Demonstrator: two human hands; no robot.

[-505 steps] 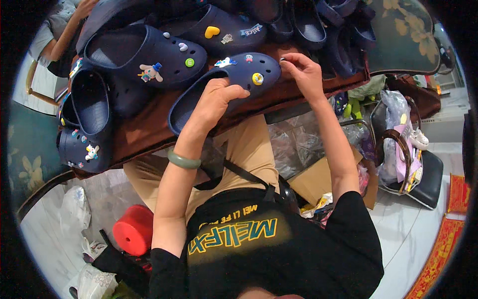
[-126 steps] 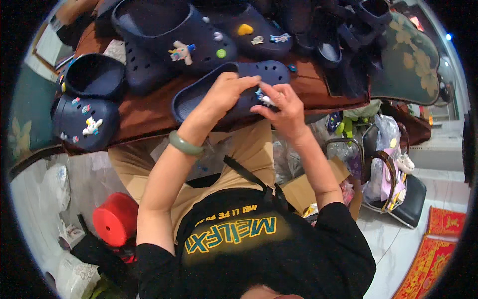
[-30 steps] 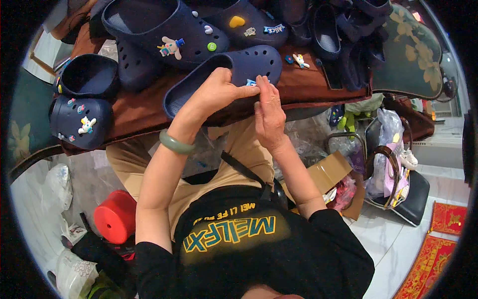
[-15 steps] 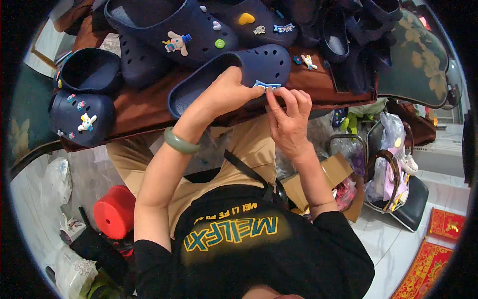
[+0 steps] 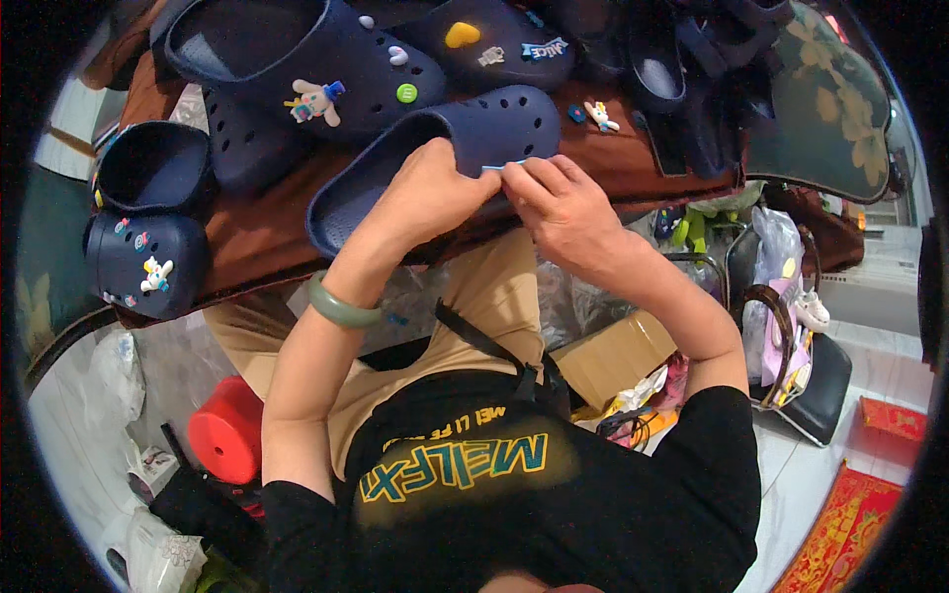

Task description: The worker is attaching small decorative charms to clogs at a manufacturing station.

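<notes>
A navy blue foam clog (image 5: 494,121) lies tilted at the near edge of a brown-covered table (image 5: 259,255). My left hand (image 5: 423,198), with a green bangle at the wrist, grips it, fingers inside the opening and thumb over the top. A light-blue shoe charm (image 5: 502,166) shows as a thin strip at the clog's near side. My right hand (image 5: 568,215) has its fingers closed on that charm, hiding most of it. Just beyond lie a white rabbit charm (image 5: 600,117) and a small blue charm (image 5: 576,114).
Behind stands a navy clog with a rabbit charm (image 5: 316,102). Another decorated clog (image 5: 148,265) sits at the left edge, and several dark clogs (image 5: 657,74) crowd the far right. Below are a red stool (image 5: 227,435), a cardboard box (image 5: 618,361) and a black chair (image 5: 825,390).
My right hand has rolled over the charm, its elbow swinging outward to the right, and the charm is more covered. The view has shifted slightly, moving the table's things leftward.
</notes>
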